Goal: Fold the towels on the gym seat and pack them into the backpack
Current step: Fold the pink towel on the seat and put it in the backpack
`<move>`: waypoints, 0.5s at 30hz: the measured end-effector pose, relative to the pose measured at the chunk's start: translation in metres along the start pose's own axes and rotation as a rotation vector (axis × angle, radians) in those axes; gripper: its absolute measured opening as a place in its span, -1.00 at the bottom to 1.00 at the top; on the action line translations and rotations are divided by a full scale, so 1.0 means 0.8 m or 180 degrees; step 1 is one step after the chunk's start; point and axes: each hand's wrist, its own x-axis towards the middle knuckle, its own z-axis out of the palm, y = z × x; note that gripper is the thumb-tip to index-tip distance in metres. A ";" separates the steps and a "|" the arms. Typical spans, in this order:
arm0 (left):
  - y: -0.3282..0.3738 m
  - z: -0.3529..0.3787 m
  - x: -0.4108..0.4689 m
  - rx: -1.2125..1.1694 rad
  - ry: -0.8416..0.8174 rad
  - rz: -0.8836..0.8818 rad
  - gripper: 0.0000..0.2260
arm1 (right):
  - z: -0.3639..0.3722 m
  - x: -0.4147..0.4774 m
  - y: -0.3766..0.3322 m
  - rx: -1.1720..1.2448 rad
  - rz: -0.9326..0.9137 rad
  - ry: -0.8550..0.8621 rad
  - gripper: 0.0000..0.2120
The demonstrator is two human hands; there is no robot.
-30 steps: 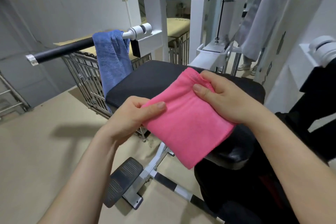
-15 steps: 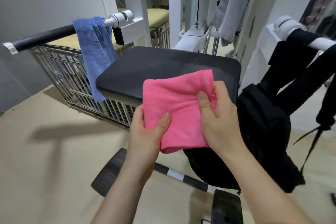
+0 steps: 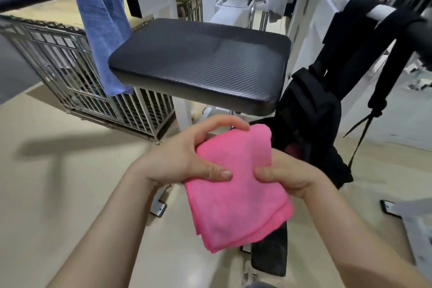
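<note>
Both hands grip the folded pink towel [image 3: 236, 184] at six o'clock, left hand [image 3: 184, 159] and right hand [image 3: 287, 177] pinching opposite edges. Backpack [image 3: 311, 128] hangs at three o'clock; loose layers could unfold going in.

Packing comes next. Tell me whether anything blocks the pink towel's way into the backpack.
Nothing visible does. The pink towel, held by both hands, is right beside the backpack, which hangs next to the seat. Whether its opening is unzipped I cannot tell.
</note>
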 end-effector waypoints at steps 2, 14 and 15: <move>-0.019 0.000 0.014 -0.0326 0.0051 -0.0036 -0.38 | -0.012 -0.006 0.020 0.0390 0.0066 0.0102 -0.24; -0.249 0.060 0.199 -0.0280 0.2633 -0.1404 -0.80 | -0.174 -0.030 0.014 -0.1523 0.0366 0.2041 -0.87; -0.273 0.057 0.211 0.0214 0.2627 -0.1637 -0.79 | -0.186 -0.027 0.010 -0.1945 0.0303 0.2178 -0.84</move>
